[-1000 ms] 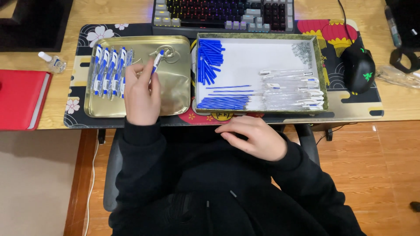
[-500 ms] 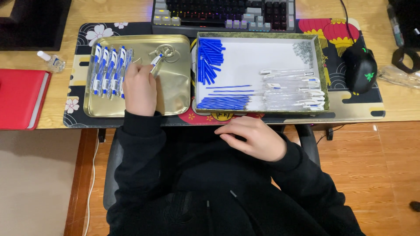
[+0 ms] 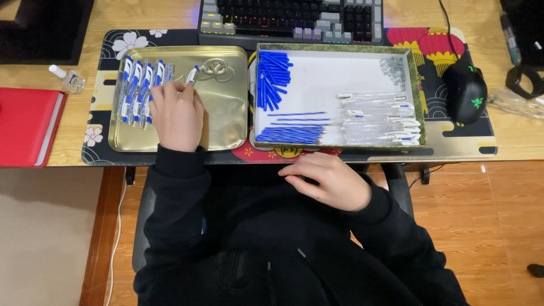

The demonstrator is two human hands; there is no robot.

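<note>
The left hand has carried its pen down onto the gold tray, fingers pinching it just right of the row of finished pens, while right of the tray the right hand rests loosely curled, holding nothing.

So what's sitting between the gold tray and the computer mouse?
In the head view, a white-floored tray of pen parts lies between the gold tray and the black mouse, holding blue caps, refills and clear barrels.
</note>
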